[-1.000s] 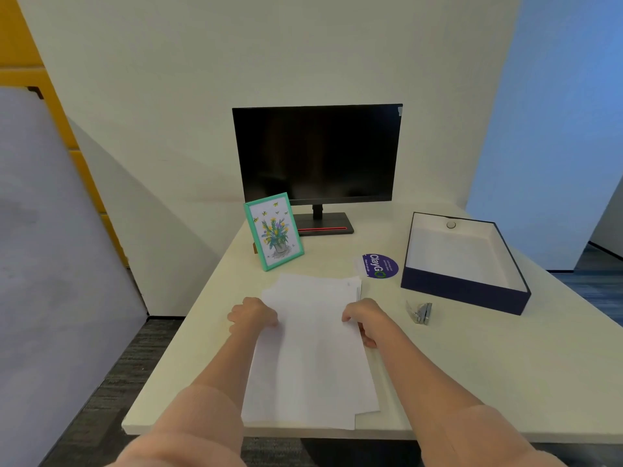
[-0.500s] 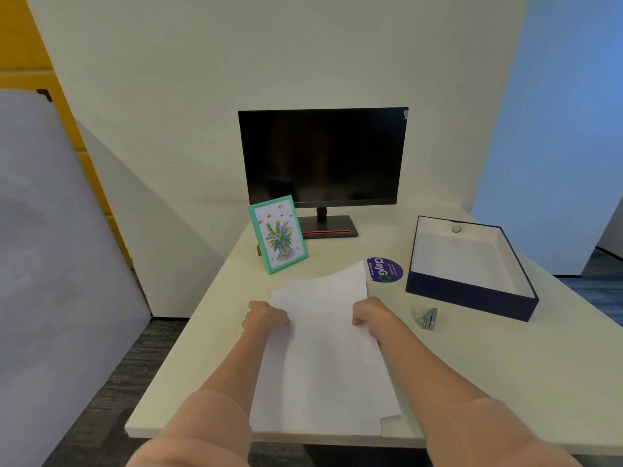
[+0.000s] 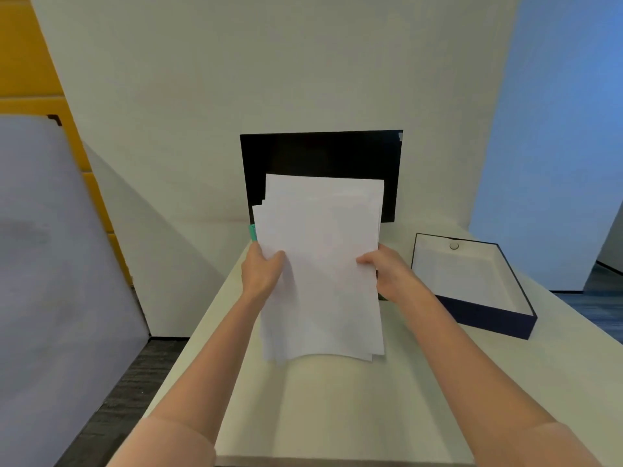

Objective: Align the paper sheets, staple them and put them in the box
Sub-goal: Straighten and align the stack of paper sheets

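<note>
A stack of white paper sheets (image 3: 320, 264) stands upright above the table, its edges staggered at the top left and at the bottom. My left hand (image 3: 261, 274) grips its left edge and my right hand (image 3: 387, 274) grips its right edge. The open dark blue box (image 3: 488, 318) with a white inside lies on the table to the right, with a small round thing at its far end. The stapler is hidden behind the sheets and my right hand.
A black monitor (image 3: 320, 153) stands behind the sheets by the wall. A sliver of the teal picture frame (image 3: 253, 232) shows at the sheets' left edge. The beige table (image 3: 337, 406) ends close to me and drops off at the left.
Both hands have lifted the sheets off the table and tipped them upright in front of the monitor. The sheets now cover the picture frame, the round sticker and the stapler.
</note>
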The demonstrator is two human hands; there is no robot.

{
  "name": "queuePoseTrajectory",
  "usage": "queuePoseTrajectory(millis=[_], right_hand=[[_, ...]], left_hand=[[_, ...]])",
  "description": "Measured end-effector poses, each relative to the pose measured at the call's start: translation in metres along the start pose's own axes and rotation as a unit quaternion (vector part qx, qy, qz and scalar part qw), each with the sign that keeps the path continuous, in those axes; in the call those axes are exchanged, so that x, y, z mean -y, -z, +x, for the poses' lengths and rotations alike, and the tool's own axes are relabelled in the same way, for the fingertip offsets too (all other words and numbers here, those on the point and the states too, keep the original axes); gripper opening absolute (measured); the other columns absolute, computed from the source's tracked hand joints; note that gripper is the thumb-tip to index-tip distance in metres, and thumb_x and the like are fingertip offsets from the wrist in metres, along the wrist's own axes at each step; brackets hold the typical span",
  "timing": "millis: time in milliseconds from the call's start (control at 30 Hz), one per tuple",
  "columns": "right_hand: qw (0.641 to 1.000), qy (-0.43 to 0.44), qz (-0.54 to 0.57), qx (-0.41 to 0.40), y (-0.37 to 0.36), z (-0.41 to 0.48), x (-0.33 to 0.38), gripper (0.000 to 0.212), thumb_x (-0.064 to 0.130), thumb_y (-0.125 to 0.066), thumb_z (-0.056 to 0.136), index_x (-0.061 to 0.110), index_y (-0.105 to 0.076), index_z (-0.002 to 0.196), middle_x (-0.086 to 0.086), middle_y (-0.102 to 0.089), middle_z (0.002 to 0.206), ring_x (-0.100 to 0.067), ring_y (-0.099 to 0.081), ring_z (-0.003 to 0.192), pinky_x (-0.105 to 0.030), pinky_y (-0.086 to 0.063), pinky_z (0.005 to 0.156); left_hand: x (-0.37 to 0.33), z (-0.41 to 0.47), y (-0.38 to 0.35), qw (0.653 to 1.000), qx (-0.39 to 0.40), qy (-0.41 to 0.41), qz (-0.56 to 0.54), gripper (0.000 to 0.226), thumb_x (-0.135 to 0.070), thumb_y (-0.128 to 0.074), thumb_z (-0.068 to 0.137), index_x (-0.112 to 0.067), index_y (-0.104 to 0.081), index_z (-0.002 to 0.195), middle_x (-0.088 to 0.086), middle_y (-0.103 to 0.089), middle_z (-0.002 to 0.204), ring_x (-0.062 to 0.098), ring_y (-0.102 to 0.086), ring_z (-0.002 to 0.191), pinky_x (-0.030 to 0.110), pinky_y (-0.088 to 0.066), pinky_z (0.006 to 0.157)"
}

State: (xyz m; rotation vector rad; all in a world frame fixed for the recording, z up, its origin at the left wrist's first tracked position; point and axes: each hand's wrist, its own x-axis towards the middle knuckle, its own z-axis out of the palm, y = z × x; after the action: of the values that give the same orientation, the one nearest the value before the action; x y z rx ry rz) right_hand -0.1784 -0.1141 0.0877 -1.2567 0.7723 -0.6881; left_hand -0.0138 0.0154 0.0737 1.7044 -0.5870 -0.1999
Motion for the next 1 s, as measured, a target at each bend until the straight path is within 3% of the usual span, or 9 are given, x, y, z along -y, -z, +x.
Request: queuePoseTrajectory(millis=[133, 267, 400, 467, 533, 633, 733, 867, 1000], right_hand=[[0.999, 0.045, 0.004, 0.014, -0.008, -0.021, -0.001, 0.043, 0.004, -0.057, 0.084, 0.013, -0.053, 0.126, -0.009, -0.064, 0.117, -0.03, -0.062, 0.108, -0.042, -0.052, 0.092], [0.989, 0.134, -0.061, -0.032, -0.015, -0.038, -0.004, 0.051, 0.009, -0.061, 0.084, 0.016, -0.039, 0.13, -0.002, -0.058, 0.12, -0.02, -0.058, 0.104, -0.028, -0.049, 0.073], [0.933, 0.313, -0.156, -0.083, -0.022, -0.044, 0.001, 0.068, 0.008, -0.049, 0.092, 0.033, -0.017, 0.146, 0.003, -0.037, 0.142, -0.006, -0.045, 0.12, -0.026, -0.045, 0.092], [0.89, 0.38, -0.232, -0.096, -0.025, -0.046, 0.004, 0.073, 0.008, -0.042, 0.096, 0.044, -0.006, 0.148, 0.009, -0.032, 0.129, 0.001, -0.051, 0.087, -0.019, -0.046, 0.073], [0.853, 0.417, -0.292, -0.115, -0.028, -0.045, 0.005, 0.072, 0.013, -0.038, 0.099, 0.052, 0.0, 0.145, 0.008, -0.03, 0.115, -0.015, -0.048, 0.061, -0.025, -0.046, 0.055], [0.831, 0.435, -0.32, -0.135, -0.027, -0.042, 0.004, 0.057, 0.015, -0.034, 0.101, 0.046, -0.018, 0.146, 0.004, -0.033, 0.115, -0.014, -0.05, 0.064, -0.016, -0.044, 0.053], [0.845, 0.42, -0.299, -0.145, -0.025, -0.042, 0.004, 0.042, 0.009, -0.035, 0.1, 0.028, -0.044, 0.136, -0.003, -0.037, 0.122, -0.001, -0.049, 0.082, -0.003, -0.043, 0.063], [0.862, 0.4, -0.294, -0.103, -0.028, -0.042, 0.006, 0.046, 0.001, -0.033, 0.098, 0.027, -0.045, 0.134, 0.001, -0.038, 0.117, 0.001, -0.046, 0.09, 0.005, -0.037, 0.071], [0.873, 0.397, -0.27, -0.093, -0.03, -0.042, 0.006, 0.048, -0.001, -0.033, 0.097, 0.029, -0.045, 0.133, -0.002, -0.044, 0.123, -0.006, -0.045, 0.106, 0.003, -0.036, 0.079]], left_hand=[[-0.009, -0.031, 0.003, 0.996, -0.051, -0.068, 0.003, 0.022, -0.024, -0.051, 0.088, -0.012, -0.045, 0.106, 0.001, -0.059, 0.098, 0.029, -0.058, 0.094, 0.046, -0.049, 0.088], [-0.009, -0.042, 0.005, 0.993, -0.05, -0.111, 0.005, 0.04, -0.024, -0.054, 0.087, -0.017, -0.037, 0.122, -0.001, -0.056, 0.118, 0.027, -0.056, 0.109, 0.045, -0.047, 0.094], [-0.018, -0.046, 0.012, 0.973, -0.076, -0.214, 0.037, 0.082, -0.017, -0.059, 0.088, -0.024, -0.007, 0.15, -0.001, -0.025, 0.152, 0.012, -0.036, 0.129, 0.019, -0.03, 0.101], [-0.023, -0.046, 0.014, 0.957, -0.096, -0.258, 0.09, 0.09, -0.014, -0.059, 0.087, -0.024, 0.003, 0.152, 0.006, -0.028, 0.144, 0.019, -0.048, 0.103, 0.017, -0.039, 0.082], [-0.027, -0.044, 0.017, 0.942, -0.111, -0.288, 0.135, 0.09, -0.015, -0.057, 0.087, -0.033, 0.004, 0.151, 0.005, -0.035, 0.124, 0.024, -0.051, 0.066, 0.017, -0.039, 0.053], [-0.025, -0.04, 0.019, 0.939, -0.093, -0.297, 0.146, 0.071, -0.012, -0.049, 0.091, -0.035, -0.015, 0.149, -0.001, -0.034, 0.114, 0.02, -0.048, 0.057, 0.015, -0.036, 0.05], [-0.025, -0.04, 0.021, 0.946, -0.087, -0.285, 0.125, 0.049, -0.009, -0.043, 0.095, -0.025, -0.037, 0.14, 0.004, -0.039, 0.123, 0.006, -0.044, 0.066, 0.014, -0.036, 0.064], [-0.027, -0.038, 0.022, 0.944, -0.068, -0.305, 0.104, 0.044, -0.004, -0.04, 0.095, -0.018, -0.04, 0.137, 0.005, -0.044, 0.131, 0.005, -0.046, 0.093, 0.001, -0.025, 0.08], [-0.029, -0.038, 0.021, 0.941, -0.059, -0.318, 0.099, 0.051, -0.002, -0.037, 0.095, -0.024, -0.036, 0.141, 0.002, -0.047, 0.132, -0.005, -0.044, 0.092, -0.003, -0.025, 0.078]])
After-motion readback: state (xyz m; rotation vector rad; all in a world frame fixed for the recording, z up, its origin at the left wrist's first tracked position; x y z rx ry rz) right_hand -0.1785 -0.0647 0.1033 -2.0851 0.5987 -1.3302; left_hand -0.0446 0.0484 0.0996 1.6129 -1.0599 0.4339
